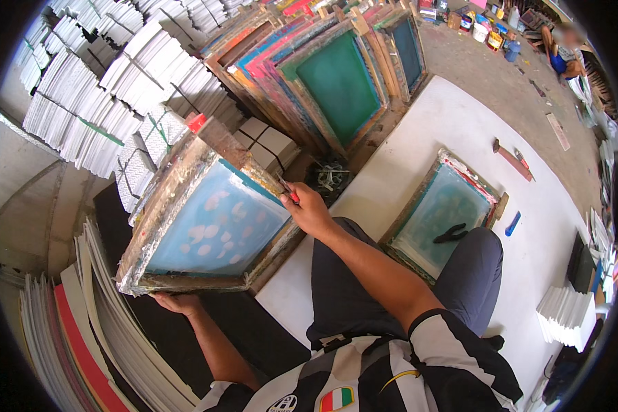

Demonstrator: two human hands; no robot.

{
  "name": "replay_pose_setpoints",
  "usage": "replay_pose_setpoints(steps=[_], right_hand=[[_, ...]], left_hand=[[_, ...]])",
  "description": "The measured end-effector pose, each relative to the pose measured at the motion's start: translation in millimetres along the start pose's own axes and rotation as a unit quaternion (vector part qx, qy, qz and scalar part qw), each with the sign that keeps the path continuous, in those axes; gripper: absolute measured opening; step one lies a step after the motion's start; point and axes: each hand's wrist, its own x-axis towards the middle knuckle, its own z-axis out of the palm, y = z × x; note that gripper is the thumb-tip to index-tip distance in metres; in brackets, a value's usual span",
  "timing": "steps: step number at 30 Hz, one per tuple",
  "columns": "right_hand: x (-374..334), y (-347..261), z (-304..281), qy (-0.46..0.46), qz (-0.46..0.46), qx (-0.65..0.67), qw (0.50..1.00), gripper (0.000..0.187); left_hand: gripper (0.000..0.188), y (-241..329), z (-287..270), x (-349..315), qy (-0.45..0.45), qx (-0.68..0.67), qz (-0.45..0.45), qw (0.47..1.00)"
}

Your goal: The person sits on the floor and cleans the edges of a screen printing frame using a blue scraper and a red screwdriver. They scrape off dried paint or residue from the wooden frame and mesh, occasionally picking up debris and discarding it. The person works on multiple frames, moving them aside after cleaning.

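Note:
A wooden screen-printing frame (216,226) with light blue mesh and pale oval spots is held up tilted on my left side. My left hand (175,302) grips its lower edge from below, and the fingertips are partly hidden behind the wood. My right hand (310,211) is closed round a small red-handled tool (294,196) with a thin metal tip, which meets the frame's right-hand wooden bar. A second screen frame (419,226) lies on the white table by my right knee, with black pliers (450,234) on its mesh.
On the white table (453,113) lie a wooden-handled squeegee-like tool (513,161) and a blue cutter (513,224). Stacked screen frames (336,82) lean behind. Bundled white sheets (75,103) rise at far left; more sheets (82,323) stand near left. Another person (566,51) sits far right.

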Motion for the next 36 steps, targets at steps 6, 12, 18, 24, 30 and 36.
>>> replay_pose_setpoints(steps=[6,12,18,24,30,36], right_hand=[[-3,42,11,-0.003,0.034,-0.007,0.999,0.043],[-6,62,15,-0.043,0.076,-0.061,0.994,0.048],[-2,66,23,-0.029,0.049,-0.075,0.996,0.044],[1,71,38,-0.053,0.049,-0.047,0.996,0.046],[3,74,43,-0.107,0.076,-0.037,0.991,0.055],[0,75,30,-0.099,0.071,-0.009,0.992,0.057]], left_hand=[[0.068,-50,-2,-18,0.052,0.03,-0.035,0.998],[0.066,-91,6,-22,0.071,0.059,-0.112,0.989],[0.072,-98,16,-19,0.089,0.11,-0.094,0.985],[0.075,-146,-21,-14,0.092,0.153,-0.08,0.981],[0.07,-129,-9,-18,0.152,0.211,-0.133,0.956],[0.08,-119,17,-29,0.15,0.432,0.002,0.889]])
